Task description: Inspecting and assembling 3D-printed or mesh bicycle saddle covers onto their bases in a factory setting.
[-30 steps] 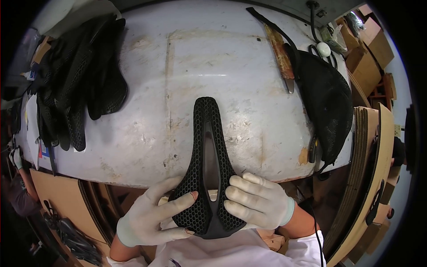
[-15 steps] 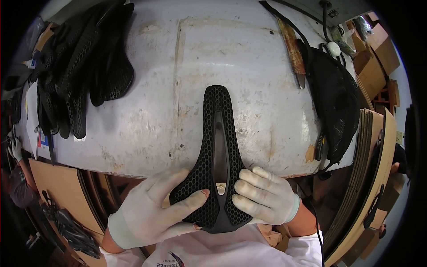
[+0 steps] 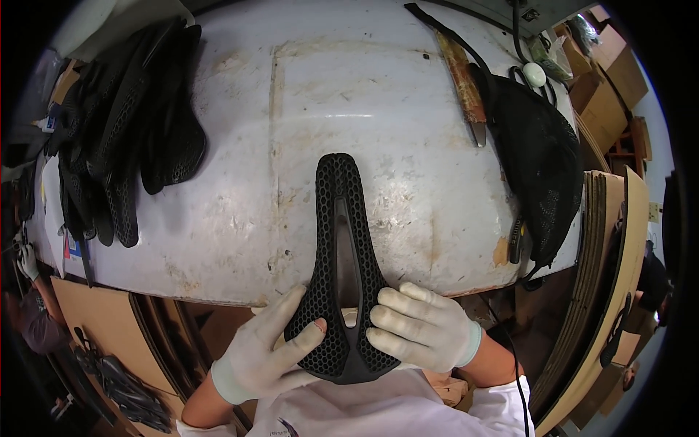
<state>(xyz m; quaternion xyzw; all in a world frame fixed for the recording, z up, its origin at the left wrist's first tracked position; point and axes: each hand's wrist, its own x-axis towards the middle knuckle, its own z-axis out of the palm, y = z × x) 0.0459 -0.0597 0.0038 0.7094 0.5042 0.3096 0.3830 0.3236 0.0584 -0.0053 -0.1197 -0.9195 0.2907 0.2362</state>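
A black bicycle saddle [image 3: 325,284] with a honeycomb surface and a long central slot lies at the table's near edge, its narrow nose pointing away from me. Its wide rear end overhangs the edge, close to my body. My left hand [image 3: 266,357], in a whitish glove with bare thumb tip, grips the left wing, thumb on top. On the right wing, the fingers of my gloved right hand [image 3: 422,328] rest along the upper side; that thumb is hidden beneath or behind it.
A heap of similar black saddles [image 3: 120,124] fills the table's far left. At the right lie a tape-wrapped blade tool [image 3: 462,76], a black mesh bag [image 3: 539,160] and a cutter [image 3: 517,240]. Cardboard sheets [image 3: 608,277] stand beyond the table's right side. Another person's gloved hand [image 3: 28,262] shows far left.
My left hand has shifted along the saddle's left wing, with its fingers now drawn closer to the edge. The saddle and my right hand sit slightly further left in view, as the whole view shifted.
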